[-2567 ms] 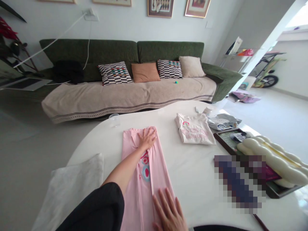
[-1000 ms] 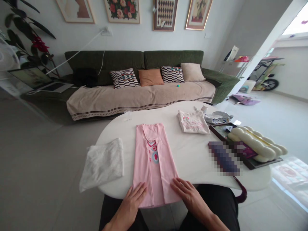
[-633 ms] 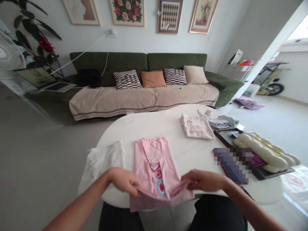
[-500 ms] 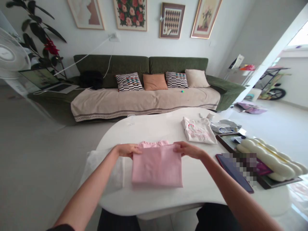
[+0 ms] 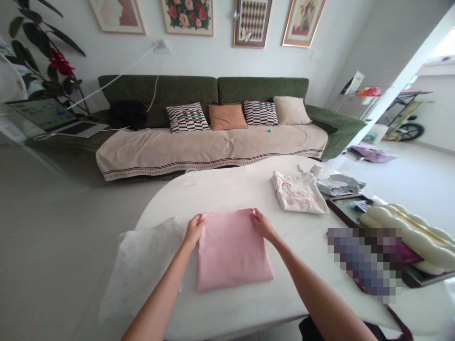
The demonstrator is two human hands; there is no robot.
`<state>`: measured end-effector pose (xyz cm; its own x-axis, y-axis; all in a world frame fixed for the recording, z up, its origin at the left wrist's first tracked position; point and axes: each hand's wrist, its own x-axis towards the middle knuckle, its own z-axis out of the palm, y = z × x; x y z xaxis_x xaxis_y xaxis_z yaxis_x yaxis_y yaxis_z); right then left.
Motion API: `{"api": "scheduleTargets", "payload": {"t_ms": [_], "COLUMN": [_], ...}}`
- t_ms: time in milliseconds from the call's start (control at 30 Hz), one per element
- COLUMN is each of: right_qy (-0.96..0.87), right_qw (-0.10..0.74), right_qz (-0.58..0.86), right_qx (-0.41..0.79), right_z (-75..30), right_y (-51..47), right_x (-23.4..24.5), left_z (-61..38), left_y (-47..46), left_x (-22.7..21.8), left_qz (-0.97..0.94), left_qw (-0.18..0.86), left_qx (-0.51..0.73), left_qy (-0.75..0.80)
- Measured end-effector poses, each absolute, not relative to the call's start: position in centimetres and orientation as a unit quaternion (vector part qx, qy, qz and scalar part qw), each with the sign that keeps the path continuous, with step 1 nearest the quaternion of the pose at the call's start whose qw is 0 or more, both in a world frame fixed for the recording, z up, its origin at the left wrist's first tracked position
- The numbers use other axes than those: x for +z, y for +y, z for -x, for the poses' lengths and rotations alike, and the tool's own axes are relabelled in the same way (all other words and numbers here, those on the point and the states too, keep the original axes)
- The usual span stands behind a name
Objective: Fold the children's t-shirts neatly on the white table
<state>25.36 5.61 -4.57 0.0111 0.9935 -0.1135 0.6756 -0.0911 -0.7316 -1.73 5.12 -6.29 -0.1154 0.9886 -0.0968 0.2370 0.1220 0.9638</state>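
A pink folded garment [image 5: 232, 251] lies as a near-square on the white table [image 5: 227, 189]. My left hand [image 5: 195, 228] is closed on its far left corner, the thumb on top. My right hand [image 5: 262, 222] grips the far right corner in the same way. What lies under the fingers is hidden. Left of my left forearm, a thin whitish translucent sheet [image 5: 142, 260] hangs partly over the table's edge. Beyond my right hand rests a folded white T-shirt [image 5: 300, 193] with a pink print.
To the right, a dark tray [image 5: 343, 210] bears a cream puffy item [image 5: 401, 232], with a silver packet [image 5: 337, 184] behind it. A blurred-out flat object [image 5: 359, 265] lies nearer. Past the table stands a green sofa [image 5: 159, 94] with cushions; a laptop [image 5: 53, 121] sits at its left.
The pink garment now lies flatter, its ruffled far edge no longer showing above the top fold. Both my hands have shifted to its far corners. The view has tilted down slightly.
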Motion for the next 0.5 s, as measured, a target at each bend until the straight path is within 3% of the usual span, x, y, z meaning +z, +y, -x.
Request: {"api": "scheduleTargets", "payload": {"t_ms": [267, 500], "right_qy": [-0.615, -0.592], "right_qw": [0.156, 0.156], "right_qz": [0.731, 0.754], "right_qx": [0.249, 0.240], "right_z": [-23.6, -24.2], "right_y": [6.5, 7.8], "right_x": [-4.7, -4.3], "left_z": [1.7, 2.6], "left_y": [5.2, 6.1], "left_x": [-6.7, -5.0], "left_qz": [-0.530, -0.541], "left_qw": [0.325, 0.291], "left_qx": [0.398, 0.339], "left_qy": [0.674, 0.712]}}
